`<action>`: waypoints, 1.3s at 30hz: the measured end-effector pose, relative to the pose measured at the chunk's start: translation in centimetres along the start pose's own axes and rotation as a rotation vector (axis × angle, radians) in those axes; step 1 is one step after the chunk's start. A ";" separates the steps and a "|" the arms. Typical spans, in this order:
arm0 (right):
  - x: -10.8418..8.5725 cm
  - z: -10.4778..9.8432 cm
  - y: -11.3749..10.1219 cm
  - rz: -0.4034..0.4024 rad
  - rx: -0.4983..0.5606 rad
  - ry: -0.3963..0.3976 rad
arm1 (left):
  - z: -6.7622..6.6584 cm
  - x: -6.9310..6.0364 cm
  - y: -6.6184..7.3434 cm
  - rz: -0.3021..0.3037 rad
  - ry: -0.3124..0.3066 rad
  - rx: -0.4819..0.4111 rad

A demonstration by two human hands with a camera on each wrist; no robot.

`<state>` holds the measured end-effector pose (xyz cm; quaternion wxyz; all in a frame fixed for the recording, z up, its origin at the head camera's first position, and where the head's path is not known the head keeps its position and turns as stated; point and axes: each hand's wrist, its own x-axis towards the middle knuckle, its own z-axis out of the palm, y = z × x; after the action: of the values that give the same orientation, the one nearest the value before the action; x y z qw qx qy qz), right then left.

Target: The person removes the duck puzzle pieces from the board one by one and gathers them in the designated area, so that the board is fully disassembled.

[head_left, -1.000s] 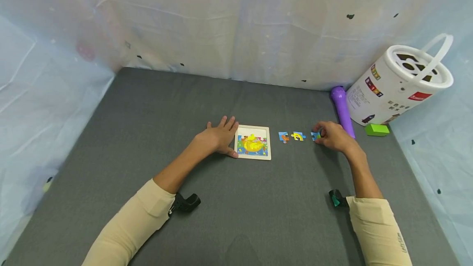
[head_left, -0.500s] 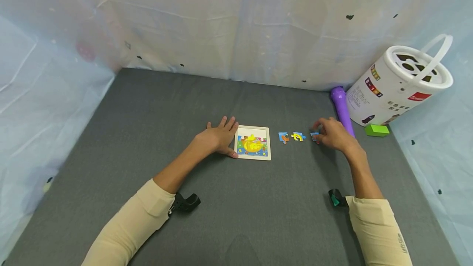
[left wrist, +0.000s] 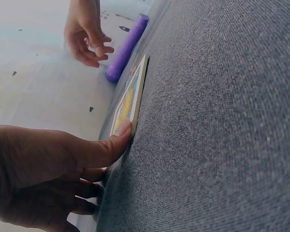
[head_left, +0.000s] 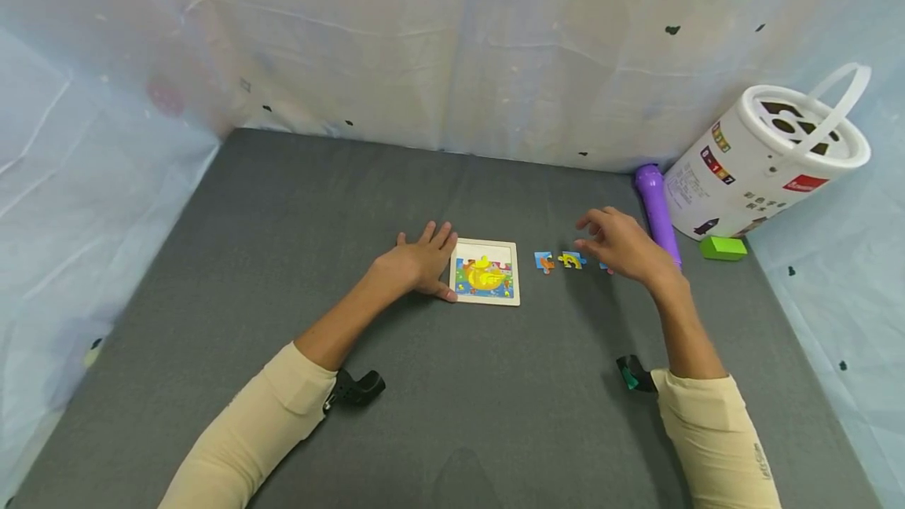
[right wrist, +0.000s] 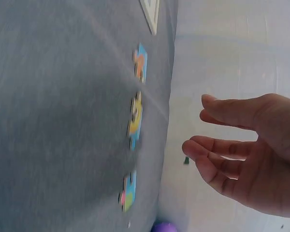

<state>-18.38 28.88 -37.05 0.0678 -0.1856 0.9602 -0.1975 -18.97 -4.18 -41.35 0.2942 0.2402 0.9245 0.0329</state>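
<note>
My left hand lies with spread fingers at the left edge of a small wooden tray puzzle, its thumb against the lower left corner. A yellow duck picture fills the lower part of the tray; bare wood shows along the top. To the right, three loose jigsaw pieces form a row: a blue and orange piece, a yellow and blue piece, and a blue, green and pink piece. Above that row hovers my right hand, fingers loosely bent and holding nothing. It partly covers the rightmost piece in the head view.
A purple toy microphone leans by a white lidded bucket at the back right. Beside the bucket's base sits a green block. Pale sheeting rises behind the grey tabletop.
My right hand has turned the rightmost piece, let go of it, and risen up and leftward. My left hand stays at the tray.
</note>
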 end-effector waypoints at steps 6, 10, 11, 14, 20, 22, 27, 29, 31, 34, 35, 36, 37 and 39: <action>1.2 0.6 -1.5 -0.040 0.000 0.010 | -0.1 0.0 0.0 -0.003 -0.001 0.001; 2.1 0.7 -2.6 -0.080 0.014 0.009 | -0.2 -0.1 0.1 -0.010 -0.003 -0.002; 2.4 0.8 -2.9 -0.091 0.018 0.005 | -0.2 -0.1 0.1 -0.011 -0.004 -0.002; 3.0 0.9 -3.9 -0.117 0.021 -0.012 | -0.3 -0.1 0.1 -0.014 -0.005 -0.001; 4.2 1.4 -6.4 -0.160 0.025 -0.059 | -0.3 0.0 0.2 -0.009 -0.017 -0.003; 4.6 1.8 -7.2 -0.183 0.027 -0.081 | -0.3 0.1 0.2 -0.011 -0.018 -0.002; 5.6 3.2 -8.9 -0.206 0.018 -0.154 | -0.4 0.0 0.1 -0.017 -0.021 -0.001; 5.9 3.7 -9.4 -0.202 0.007 -0.187 | -0.4 0.0 0.1 -0.018 -0.024 -0.002; 6.1 4.1 -9.9 -0.198 -0.008 -0.222 | -0.5 -0.1 0.1 -0.020 -0.024 -0.002; 6.4 4.9 -10.4 -0.198 -0.033 -0.271 | -0.6 -0.1 0.1 -0.023 -0.024 -0.001; 6.5 5.1 -10.5 -0.199 -0.043 -0.288 | -0.6 -0.1 0.1 -0.023 -0.024 0.002; 6.6 5.3 -10.6 -0.191 -0.053 -0.305 | -0.6 -0.1 0.1 -0.022 -0.026 0.003; 6.8 5.5 -10.7 -0.184 -0.059 -0.320 | -0.6 -0.1 0.1 -0.022 -0.029 0.002; 7.0 5.8 -10.9 -0.163 -0.082 -0.349 | -0.5 -0.1 0.0 -0.022 -0.033 0.004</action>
<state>-20.06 14.86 -38.32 0.2092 -0.2967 0.9230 -0.1277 -19.20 -4.14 -40.86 0.3091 0.2313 0.9221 0.0240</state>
